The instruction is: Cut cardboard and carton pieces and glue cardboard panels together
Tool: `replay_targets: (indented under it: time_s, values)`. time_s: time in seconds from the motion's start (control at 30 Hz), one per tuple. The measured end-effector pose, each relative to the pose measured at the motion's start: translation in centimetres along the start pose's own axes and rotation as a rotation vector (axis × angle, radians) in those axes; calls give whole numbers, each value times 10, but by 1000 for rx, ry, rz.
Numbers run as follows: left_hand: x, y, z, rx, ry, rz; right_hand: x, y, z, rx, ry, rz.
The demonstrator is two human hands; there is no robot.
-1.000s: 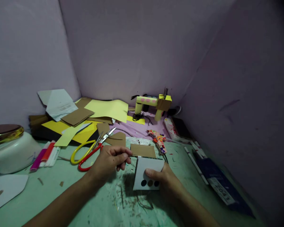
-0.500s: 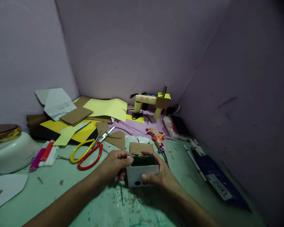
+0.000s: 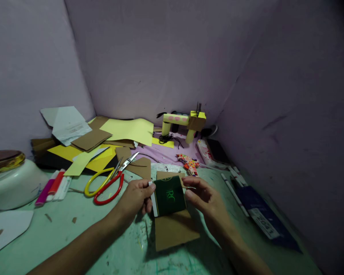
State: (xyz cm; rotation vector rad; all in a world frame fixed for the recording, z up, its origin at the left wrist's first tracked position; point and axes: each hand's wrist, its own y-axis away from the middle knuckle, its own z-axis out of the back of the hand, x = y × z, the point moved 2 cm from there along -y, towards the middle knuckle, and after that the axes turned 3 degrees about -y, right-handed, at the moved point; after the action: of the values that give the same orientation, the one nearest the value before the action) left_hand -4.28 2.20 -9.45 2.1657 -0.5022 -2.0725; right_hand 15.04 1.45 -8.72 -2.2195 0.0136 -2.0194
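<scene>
Between my hands is a folded cardboard piece with a dark green printed panel (image 3: 169, 196), which carries light green lettering and a white strip along its left edge. My left hand (image 3: 139, 196) pinches that left edge between thumb and fingers. Beside the right edge, my right hand (image 3: 205, 196) has its fingers apart and slightly curled, gripping nothing. A plain brown flap (image 3: 174, 231) spreads from the panel's lower edge toward me. Another brown flap (image 3: 167, 175) shows behind the upper edge, partly hidden.
Left of my hands lie scissors (image 3: 110, 183) with yellow and red handles, markers (image 3: 53, 187) and paper sheets (image 3: 127, 131). Behind stands a yellow paper animal figure (image 3: 176, 121) near a patterned fabric piece (image 3: 189, 163). A phone (image 3: 218, 151) and blue pouch (image 3: 271, 217) are at right.
The front flap, upright with its white spotted side toward me, has folded down and shows its brown side. My right hand has let go and moved right; the green panel now faces up.
</scene>
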Motion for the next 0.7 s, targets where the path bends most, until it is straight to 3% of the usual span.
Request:
replay_targets:
  time_s: [0.13,0.37,0.53,0.7]
  values:
    - [0,-1,1,-31,41,10,-7,0,-3,109,-77,-147]
    - [4,-5,5,-46,117,55,-1,-6,-1,344,-88,-93]
    - [5,-5,6,-26,161,79,3,-8,2,326,142,158]
    - [1,-3,4,31,127,78,1,-9,2,302,220,100]
